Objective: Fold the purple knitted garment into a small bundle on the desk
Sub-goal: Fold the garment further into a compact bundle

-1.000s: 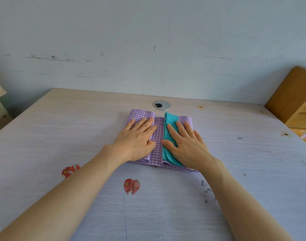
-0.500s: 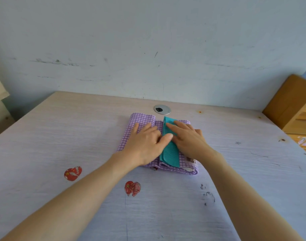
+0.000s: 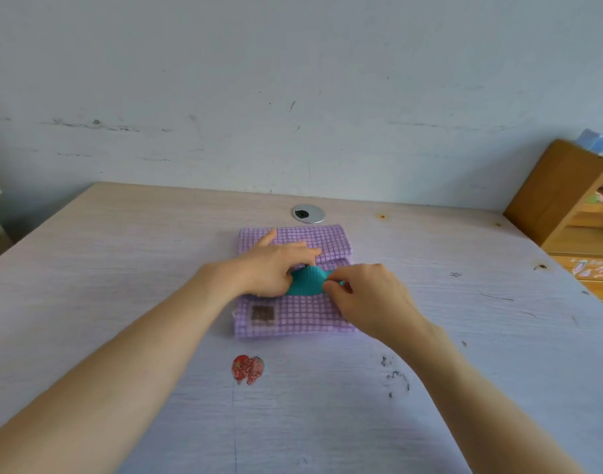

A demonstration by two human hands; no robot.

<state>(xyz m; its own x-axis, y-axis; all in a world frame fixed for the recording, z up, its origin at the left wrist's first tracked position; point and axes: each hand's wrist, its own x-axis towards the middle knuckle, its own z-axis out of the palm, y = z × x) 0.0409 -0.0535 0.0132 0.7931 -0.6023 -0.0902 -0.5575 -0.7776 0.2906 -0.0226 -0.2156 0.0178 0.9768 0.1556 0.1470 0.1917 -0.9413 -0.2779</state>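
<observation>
Centrally on the pale wood-grain worktop (image 3: pixel 122 268) lies the purple knitted garment (image 3: pixel 293 316), checked with fine lighter lines and folded into a thick, roughly square stack. A small dark patch (image 3: pixel 262 314) shows on its near left corner. A strip of teal ribbed trim (image 3: pixel 307 283) crosses the middle of the stack, raised a little off the purple cloth.

Both hands meet at that teal strip. The left hand (image 3: pixel 269 268) comes in from the left, its thumb tucked at the strip's left end while its straight fingers lie over the far half of the garment. The right hand (image 3: pixel 365 295) comes in from the right with its fingers curled, pinching the strip's right end. The two hands sit close together, almost touching, over the middle of the garment. Bare forearms reach in from the lower corners.

Just behind the garment, a round silver cable grommet (image 3: pixel 308 213) is set into the worktop. Nearer the viewer, a red heart-shaped sticker (image 3: pixel 247 369) lies flat on the surface, with small dark scuff marks (image 3: pixel 396 374) to its right. A scuffed pale wall (image 3: pixel 293 80) rises behind the worktop. At the far right stands a brown wooden shelf unit (image 3: pixel 560 193).
</observation>
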